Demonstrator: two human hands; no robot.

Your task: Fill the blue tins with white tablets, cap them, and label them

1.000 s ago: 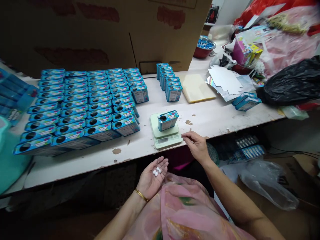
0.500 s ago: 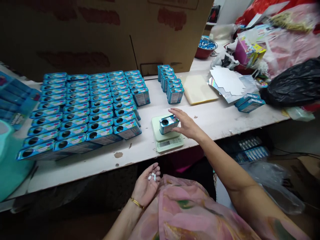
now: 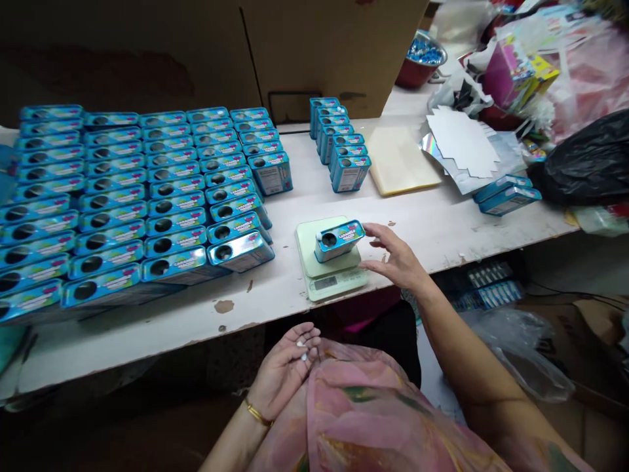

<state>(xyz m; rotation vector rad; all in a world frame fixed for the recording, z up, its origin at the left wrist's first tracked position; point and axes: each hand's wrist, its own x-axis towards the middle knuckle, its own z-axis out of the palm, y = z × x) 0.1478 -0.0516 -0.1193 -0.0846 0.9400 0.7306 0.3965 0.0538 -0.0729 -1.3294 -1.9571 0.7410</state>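
A blue tin (image 3: 339,239) with a round hole in its top stands on a small pale-green scale (image 3: 330,262) near the table's front edge. My right hand (image 3: 396,257) hovers just right of the tin, fingers spread and empty, not touching it. My left hand (image 3: 285,367) rests palm up on my lap below the table edge, its fingers curled around a few small white candies (image 3: 301,349).
Several rows of matching blue tins (image 3: 132,196) fill the left of the white table (image 3: 432,226). A short stack of tins (image 3: 339,144) stands behind the scale, beside a yellow sheet (image 3: 400,160), white cards (image 3: 462,141), two flat tins (image 3: 506,195) and a black bag (image 3: 584,160). Cardboard boxes line the back.
My right hand reached to the tin on the scale, then drew back slightly to its right. The left hand's fingers curled further over the candies. The view shifted left.
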